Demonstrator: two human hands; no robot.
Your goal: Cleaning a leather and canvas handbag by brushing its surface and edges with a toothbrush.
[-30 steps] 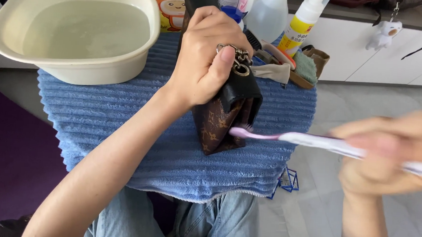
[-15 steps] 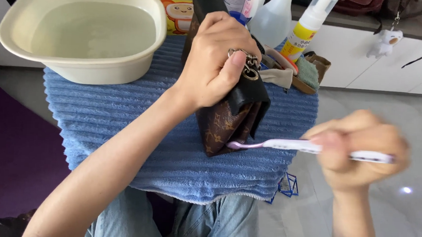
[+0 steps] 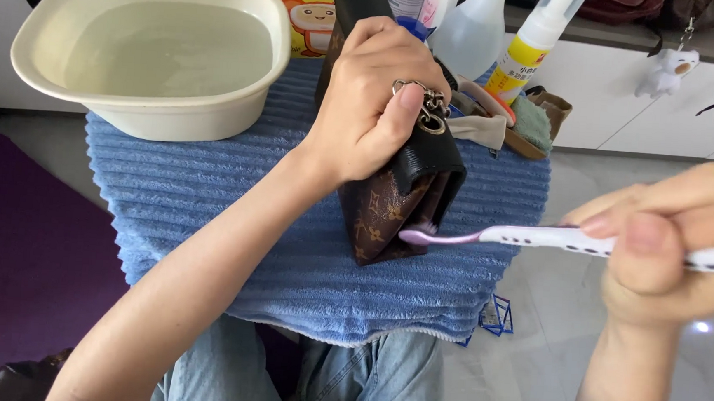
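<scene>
Left hand (image 3: 375, 102): fingers wrapped tight around the brown bag (image 3: 394, 203), held up over the blue towel (image 3: 208, 208).
Right hand (image 3: 676, 253): fingers closed on the toothbrush (image 3: 536, 237).
Brush head: touching the bag's side.

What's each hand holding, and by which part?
Left hand grips the brown patterned bag by its top edge. Right hand holds the toothbrush by its handle.

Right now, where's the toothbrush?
In the head view, the toothbrush is right of centre, gripped by the right hand, its bristle end touching the lower side of the brown bag that the left hand holds over the blue towel.
</scene>
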